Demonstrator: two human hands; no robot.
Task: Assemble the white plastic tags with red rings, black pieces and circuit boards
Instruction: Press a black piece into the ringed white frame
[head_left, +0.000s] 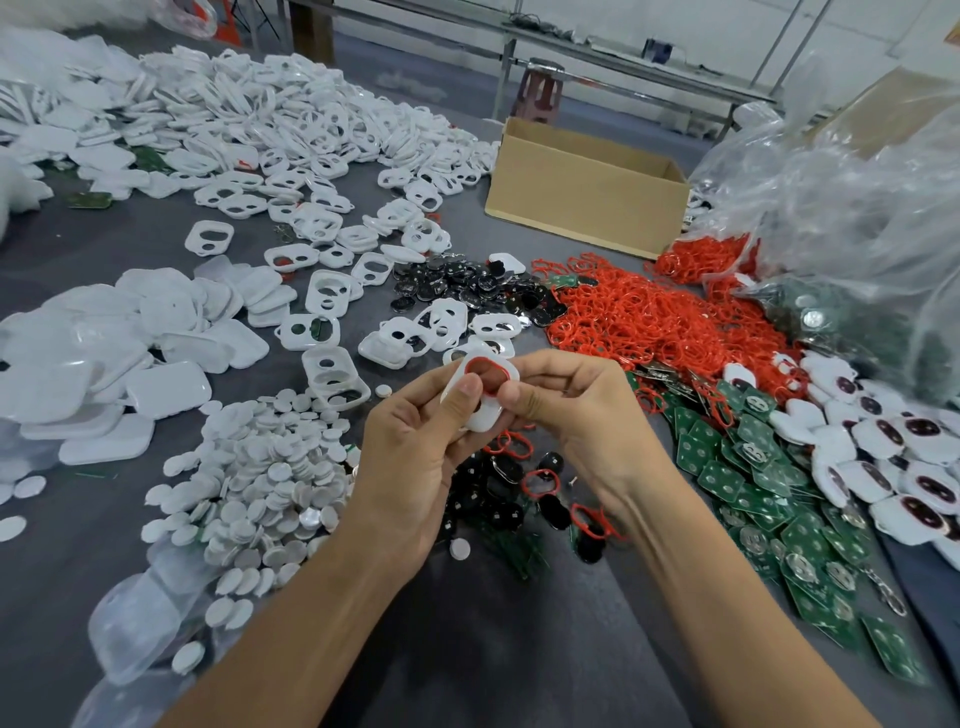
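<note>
My left hand (415, 441) and right hand (561, 400) both pinch one white tag (485, 410) above the table (519, 649), thumbs pressing a red ring (485, 368) into its opening (seating looks unfinished). Next, I judge, a black piece (506, 512) from just below goes in.

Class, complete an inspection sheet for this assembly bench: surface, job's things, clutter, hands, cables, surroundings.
Surface: grey table, largely covered with loose parts.
Job's things: white tag with red ring in it, held up; heaps of white tags, red rings, black pieces, circuit boards.
Clutter: white discs, plastic bags, cardboard box.
Grippers: left hand and right hand both pinch the white tag with their fingers.
Cables: nothing seen.
Surroundings: metal bench and stool behind.
</note>
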